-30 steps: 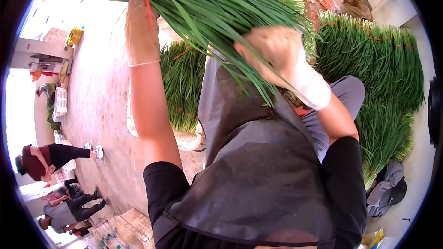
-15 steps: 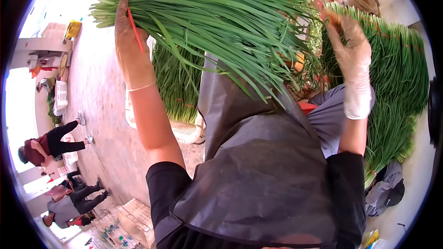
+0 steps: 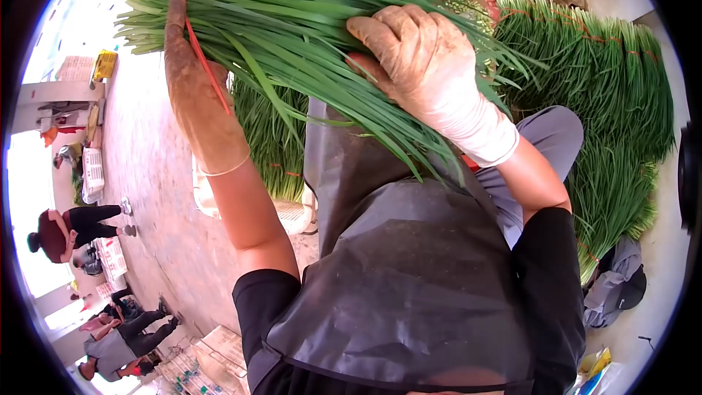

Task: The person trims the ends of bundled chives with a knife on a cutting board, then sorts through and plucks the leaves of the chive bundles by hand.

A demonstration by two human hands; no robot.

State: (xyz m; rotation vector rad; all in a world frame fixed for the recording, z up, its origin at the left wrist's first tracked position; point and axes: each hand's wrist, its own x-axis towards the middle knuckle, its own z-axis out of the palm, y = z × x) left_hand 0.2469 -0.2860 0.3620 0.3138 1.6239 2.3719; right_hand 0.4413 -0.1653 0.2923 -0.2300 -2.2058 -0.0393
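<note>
A large bunch of long green leafy stalks [image 3: 292, 22] lies across the top of the view, pale cut ends at left, leaf tips at right. My left hand [image 3: 201, 88], in a soiled glove, grips it from below near the cut ends. A red tie [image 3: 205, 62] loops round the stalks there, its loose end hanging over the hand. My right hand [image 3: 420, 55], also gloved, has its fingers curled on the leaves toward the tips; what its fingertips hold is partly hidden.
Tied green bunches [image 3: 592, 73] are piled along the right side. A white crate [image 3: 296, 216] with more bunches stands below the left hand. Two people [image 3: 55, 238] are at the far left. A cap [image 3: 630, 289] lies at lower right.
My right hand was apart from the leaves at the right half a second ago; it has come left onto them. My left hand and the bunch have shifted slightly left.
</note>
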